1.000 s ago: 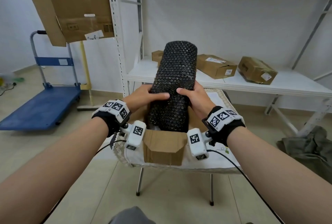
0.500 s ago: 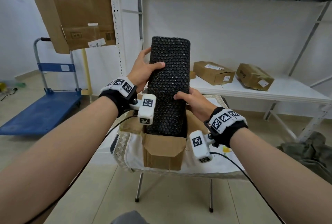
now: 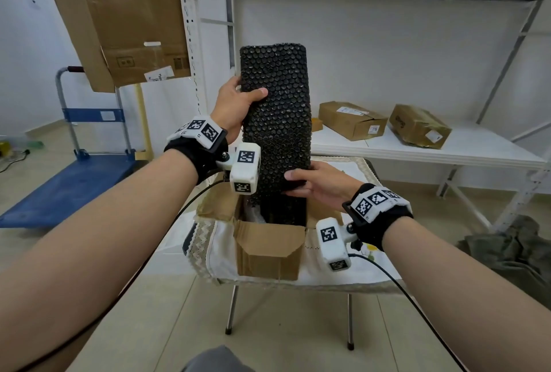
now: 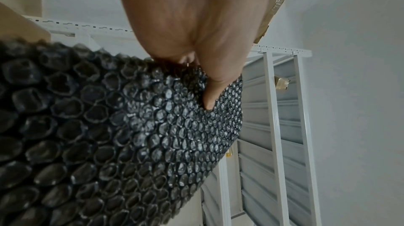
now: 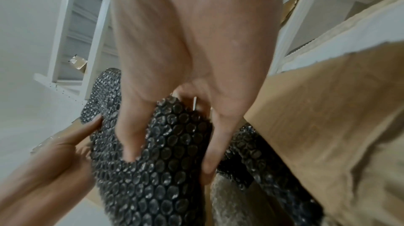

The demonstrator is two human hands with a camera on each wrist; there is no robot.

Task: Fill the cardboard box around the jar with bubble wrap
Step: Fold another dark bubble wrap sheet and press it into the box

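Above the open cardboard box (image 3: 269, 248), which sat on a cloth-covered stool (image 3: 325, 274), a long strip of black bubble wrap (image 3: 275, 121) was held upright, its lower end already inside the box. The left hand (image 3: 235, 104) was clamped on the strip's upper left edge, thumb across the front (fingers behind), presumably to keep it straight; the right hand (image 3: 320, 182) was pinched on it just above the box rim, seemingly to guide it down. The jar itself could not be made out. Compared with a second before, the left hand had been shifted much higher up the strip, and more length was stretched above the box.
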